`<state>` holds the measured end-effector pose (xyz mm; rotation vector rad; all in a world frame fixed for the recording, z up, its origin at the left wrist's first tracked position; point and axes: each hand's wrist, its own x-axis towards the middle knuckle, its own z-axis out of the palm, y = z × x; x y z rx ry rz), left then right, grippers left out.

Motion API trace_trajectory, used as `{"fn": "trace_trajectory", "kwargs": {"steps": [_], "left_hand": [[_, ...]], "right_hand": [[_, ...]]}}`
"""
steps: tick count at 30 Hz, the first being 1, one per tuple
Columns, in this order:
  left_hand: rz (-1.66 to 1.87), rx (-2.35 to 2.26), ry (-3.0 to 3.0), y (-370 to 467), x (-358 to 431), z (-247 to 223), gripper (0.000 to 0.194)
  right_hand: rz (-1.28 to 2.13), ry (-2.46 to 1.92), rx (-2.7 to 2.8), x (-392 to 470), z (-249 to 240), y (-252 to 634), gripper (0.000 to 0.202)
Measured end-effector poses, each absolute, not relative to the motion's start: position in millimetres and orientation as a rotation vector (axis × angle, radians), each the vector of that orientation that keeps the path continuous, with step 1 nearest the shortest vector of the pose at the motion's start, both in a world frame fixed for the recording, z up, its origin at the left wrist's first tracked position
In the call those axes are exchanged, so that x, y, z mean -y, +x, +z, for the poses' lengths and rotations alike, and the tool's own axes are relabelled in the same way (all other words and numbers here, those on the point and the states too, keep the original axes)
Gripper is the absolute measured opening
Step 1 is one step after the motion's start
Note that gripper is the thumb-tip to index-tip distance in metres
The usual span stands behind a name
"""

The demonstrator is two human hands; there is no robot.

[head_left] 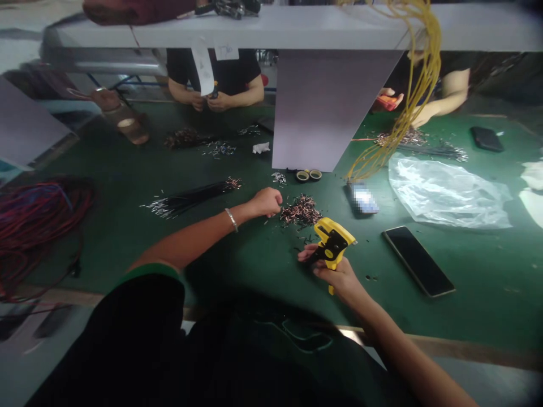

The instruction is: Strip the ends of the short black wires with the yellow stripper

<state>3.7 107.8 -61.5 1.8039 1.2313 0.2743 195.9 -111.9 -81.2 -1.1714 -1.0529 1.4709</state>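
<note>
My right hand [337, 274] is wrapped round the handle of a yellow and black hand tool [333, 243], its head pointing up and to the left. My left hand [267, 202] is closed beside a pile of short copper-coloured pieces [302, 210]; what it holds, if anything, is too small to make out. Left of that hand lies a bundle of black wires [193, 199] with bare ends. Small silvery pieces [279, 178] sit just above the left hand. A few dark scraps lie between the pile and the tool.
A phone [418, 261] and a clear plastic bag [449, 192] lie at the right. Yellow wires [424, 73] hang from the shelf [318, 28]. Tape rolls [314, 175] lie by the divider [326, 107]. Red wires [38, 220] fill the left. Two people work opposite.
</note>
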Motion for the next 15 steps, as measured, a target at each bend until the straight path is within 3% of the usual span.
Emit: {"fn": "trace_trajectory", "kwargs": {"steps": [5,15], "left_hand": [[0.451,-1.053,1.717,19.4,-110.9,-41.7,0.031],[0.641,-0.917,1.578,-24.2,-78.1,-20.6,0.008]], "right_hand": [[1.518,-1.161,1.002,114.5,-78.0,195.9,0.053],[1.626,-1.090,0.945,94.7,-66.6,194.6,0.053]]}}
